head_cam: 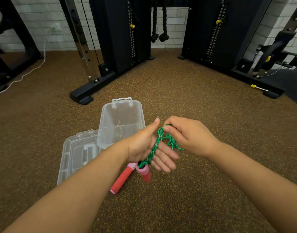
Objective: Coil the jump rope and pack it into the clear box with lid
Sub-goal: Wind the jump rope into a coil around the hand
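Note:
The green braided jump rope [155, 146] runs across the palm of my left hand [149, 145], whose fingers are straight and spread. My right hand [186, 137] pinches a loop of the rope just above that palm. Both red and pink handles hang below my left hand: one handle [144, 172] dangles from the rope, the other handle [121, 179] slants down toward the floor. The clear box [104, 121] stands open on the floor, left of my hands. Its clear lid [73, 157] lies flat beside it, nearer to me.
Brown speckled rubber floor [194, 101] all around. A black cable machine's base foot [82, 96] reaches toward the box from behind. More black gym frames [211, 39] stand at the back and right. A white cord [26, 73] trails at the far left.

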`<move>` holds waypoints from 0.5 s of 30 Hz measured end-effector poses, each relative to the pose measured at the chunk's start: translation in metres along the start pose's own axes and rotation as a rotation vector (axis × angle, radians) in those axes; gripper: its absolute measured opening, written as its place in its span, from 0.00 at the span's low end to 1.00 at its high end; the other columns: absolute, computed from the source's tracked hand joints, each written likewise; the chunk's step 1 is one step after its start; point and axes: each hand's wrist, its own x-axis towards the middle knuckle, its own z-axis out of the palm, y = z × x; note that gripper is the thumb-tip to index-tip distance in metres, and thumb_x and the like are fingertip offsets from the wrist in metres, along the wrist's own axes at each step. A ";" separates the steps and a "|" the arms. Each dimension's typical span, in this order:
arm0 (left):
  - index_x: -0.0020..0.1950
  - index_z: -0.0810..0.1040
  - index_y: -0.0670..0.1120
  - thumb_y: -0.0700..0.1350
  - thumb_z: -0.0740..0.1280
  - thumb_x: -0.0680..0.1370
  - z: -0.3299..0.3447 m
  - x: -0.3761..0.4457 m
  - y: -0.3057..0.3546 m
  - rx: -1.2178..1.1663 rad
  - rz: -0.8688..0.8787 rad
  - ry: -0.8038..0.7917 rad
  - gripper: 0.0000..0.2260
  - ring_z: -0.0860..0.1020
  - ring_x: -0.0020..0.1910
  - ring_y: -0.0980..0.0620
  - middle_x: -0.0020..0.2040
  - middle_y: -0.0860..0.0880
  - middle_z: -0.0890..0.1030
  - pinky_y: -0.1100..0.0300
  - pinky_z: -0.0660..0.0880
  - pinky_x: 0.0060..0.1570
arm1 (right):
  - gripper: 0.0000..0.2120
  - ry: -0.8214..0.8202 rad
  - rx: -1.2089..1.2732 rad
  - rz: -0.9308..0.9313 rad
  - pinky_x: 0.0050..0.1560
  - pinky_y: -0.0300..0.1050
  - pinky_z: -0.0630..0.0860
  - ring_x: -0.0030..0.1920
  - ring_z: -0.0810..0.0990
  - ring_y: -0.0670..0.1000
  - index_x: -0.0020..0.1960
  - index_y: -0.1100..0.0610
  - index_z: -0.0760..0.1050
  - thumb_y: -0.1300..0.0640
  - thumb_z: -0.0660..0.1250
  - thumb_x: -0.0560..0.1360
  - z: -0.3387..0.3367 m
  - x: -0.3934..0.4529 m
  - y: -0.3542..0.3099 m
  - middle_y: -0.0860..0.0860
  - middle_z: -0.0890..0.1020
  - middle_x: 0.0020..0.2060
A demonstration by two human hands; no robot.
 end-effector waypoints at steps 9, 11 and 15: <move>0.45 0.85 0.43 0.49 0.57 0.76 0.004 -0.015 0.003 -0.163 0.199 -0.007 0.18 0.85 0.37 0.50 0.37 0.44 0.86 0.60 0.81 0.39 | 0.17 -0.030 0.356 0.234 0.45 0.56 0.75 0.39 0.77 0.49 0.43 0.49 0.72 0.38 0.53 0.75 0.033 -0.012 0.018 0.47 0.79 0.36; 0.42 0.85 0.43 0.49 0.56 0.77 0.001 -0.015 0.007 -0.267 0.280 0.082 0.19 0.85 0.35 0.50 0.35 0.45 0.85 0.59 0.80 0.39 | 0.20 -0.039 0.395 0.270 0.43 0.56 0.73 0.36 0.74 0.50 0.41 0.55 0.72 0.40 0.52 0.77 0.042 -0.021 0.019 0.51 0.76 0.33; 0.37 0.85 0.43 0.49 0.53 0.81 -0.009 -0.016 0.012 -0.441 0.392 0.248 0.24 0.84 0.32 0.50 0.33 0.45 0.85 0.59 0.81 0.33 | 0.18 -0.041 0.332 0.260 0.40 0.47 0.69 0.34 0.71 0.41 0.41 0.51 0.74 0.43 0.52 0.79 0.051 -0.040 0.020 0.42 0.73 0.30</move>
